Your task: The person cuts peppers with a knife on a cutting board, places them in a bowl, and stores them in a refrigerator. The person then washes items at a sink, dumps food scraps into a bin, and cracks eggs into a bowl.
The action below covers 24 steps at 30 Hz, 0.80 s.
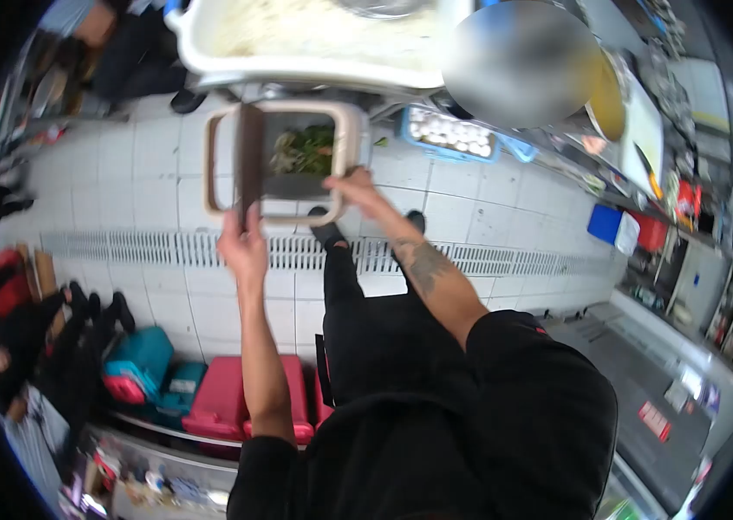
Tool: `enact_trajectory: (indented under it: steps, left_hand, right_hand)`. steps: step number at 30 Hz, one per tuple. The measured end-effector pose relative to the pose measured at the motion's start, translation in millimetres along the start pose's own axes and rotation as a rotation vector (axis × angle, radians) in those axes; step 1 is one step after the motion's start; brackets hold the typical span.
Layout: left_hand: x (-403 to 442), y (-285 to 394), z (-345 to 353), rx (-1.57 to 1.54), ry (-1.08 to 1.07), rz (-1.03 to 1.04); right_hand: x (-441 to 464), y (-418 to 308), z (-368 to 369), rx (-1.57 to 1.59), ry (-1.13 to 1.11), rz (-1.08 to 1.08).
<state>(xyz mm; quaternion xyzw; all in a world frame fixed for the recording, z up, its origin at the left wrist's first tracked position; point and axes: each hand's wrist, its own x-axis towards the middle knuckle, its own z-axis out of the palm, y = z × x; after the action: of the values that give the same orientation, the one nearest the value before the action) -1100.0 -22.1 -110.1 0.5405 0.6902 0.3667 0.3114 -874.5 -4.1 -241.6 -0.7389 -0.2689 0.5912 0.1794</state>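
Note:
A beige rectangular bin lid (345, 130) is in front of me, with a brown swing flap (248, 156) standing edge-on across its middle. My left hand (243, 250) grips its near edge by the end of the flap. At the near right corner, my right hand (356, 189) is closed on the rim, thumb and fingers partly hidden. Through the right half of the frame I see green leafy scraps (307, 149) in a grey bin. Floor tiles show through the left half. Motion blurs the lid a little.
A large white tub (314, 71) stands beyond the lid, with a blurred round metal pan (527, 65) to its right. A blue crate (450, 156) of white round items sits on the floor. Red containers (217, 394) stand behind me. Other people (63, 347) are at the left.

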Motion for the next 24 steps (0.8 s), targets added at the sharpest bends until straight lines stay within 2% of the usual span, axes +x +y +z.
enact_trajectory:
  steps: [1,2,3,4,5,6,8,10,11,12,13,15,17,19,21,22,24]
  left_hand:
    - [-7,14,-10,-0.052,0.013,-0.036]
    - [-14,30,-18,-0.063,0.04,0.017]
    - [-26,31,-28,-0.057,-0.024,-0.017]
    - [-36,41,-33,-0.065,-0.028,0.044]
    - [-50,63,-35,-0.077,-0.05,-0.006]
    - [-65,83,-39,0.044,-0.113,0.004]
    - [-99,109,-27,0.051,-0.232,-0.005]
    - [-134,138,3,-0.013,-0.346,0.079]
    - [-148,152,20,0.001,-0.438,0.11]
    - [-164,160,44,-0.06,-0.517,0.03]
    - [-171,168,64,0.157,-0.654,0.016]
    - [-194,187,122,-0.125,-0.604,0.005]
    - [-209,199,170,-0.087,-0.648,0.032]
    - [-238,207,218,-0.066,-0.699,0.02]
    - [-265,214,268,-0.078,-0.766,-0.002]
    - [-280,226,290,0.06,-0.85,-0.045]
    - [-317,237,332,0.096,-0.955,0.002]
  right_hand:
    - [-13,0,2,-0.008,0.001,0.024]
    - [-31,-2,-3,0.092,-0.079,0.032]
    - [-42,7,-5,0.062,-0.025,-0.025]
    - [-59,5,-17,-0.096,0.031,-0.048]
    - [-78,8,-37,0.066,-0.047,-0.068]
    - [-81,27,-54,0.061,-0.039,-0.116]
    - [-119,35,-113,0.162,-0.061,-0.131]
    - [-138,76,-180,0.152,-0.203,-0.028]
    - [-159,88,-211,0.218,-0.124,0.002]
    - [-168,114,-244,0.264,-0.133,0.036]
    - [-175,142,-277,0.312,-0.144,0.073]
    - [-206,171,-341,0.295,-0.014,0.117]
    - [-199,253,-403,0.215,0.04,0.226]
    - [-198,334,-455,0.381,0.121,0.189]
    - [-193,401,-495,0.503,0.234,0.25]
    - [-187,434,-514,0.516,0.252,0.322]
    - [-161,521,-531,0.719,0.318,0.351]
